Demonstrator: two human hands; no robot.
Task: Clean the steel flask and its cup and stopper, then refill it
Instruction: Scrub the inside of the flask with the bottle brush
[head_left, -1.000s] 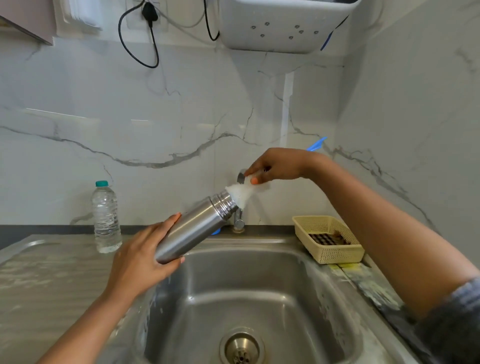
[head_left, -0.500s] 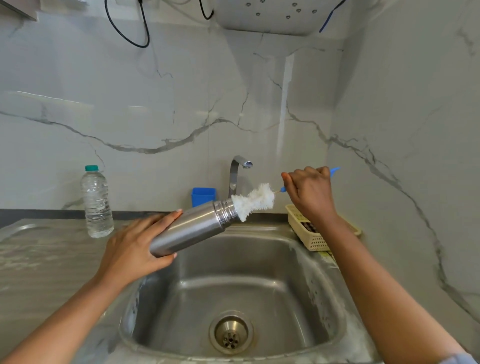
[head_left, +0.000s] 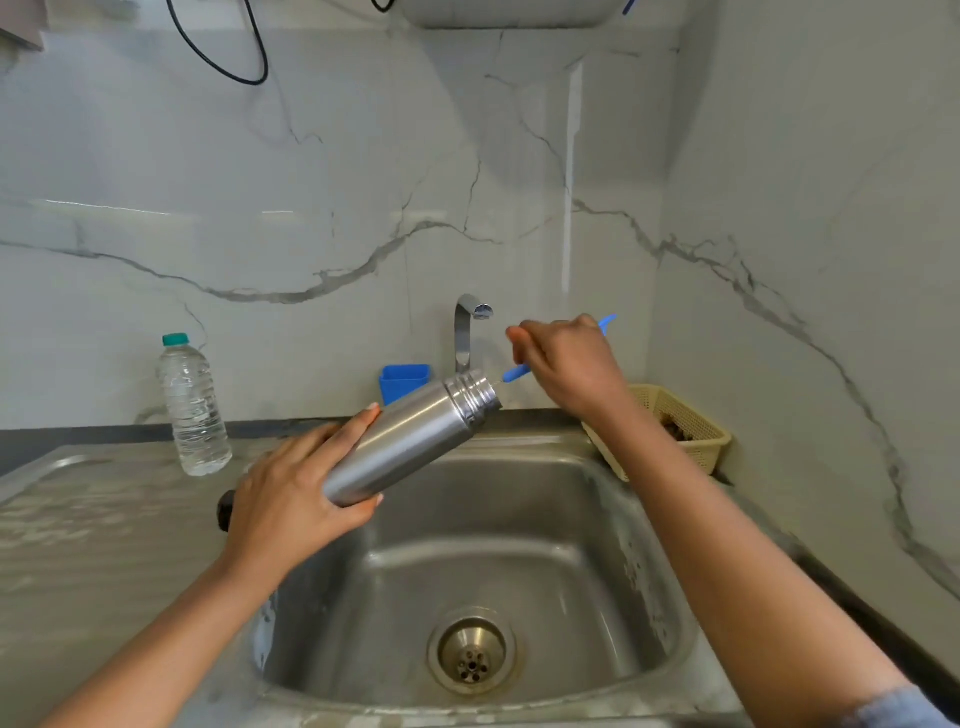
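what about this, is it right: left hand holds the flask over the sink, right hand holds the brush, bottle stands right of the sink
No: the head view shows the bottle standing left of the sink. The left hand does hold the flask over the sink, and the right hand holds the brush.

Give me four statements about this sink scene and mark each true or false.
1. The left hand holds the flask tilted over the sink. True.
2. The right hand holds the brush by its blue handle. True.
3. The brush's white bristles show outside the flask. False: only the handle shows at its mouth.
4. The water bottle lies on its side. False: it stands upright, capped.
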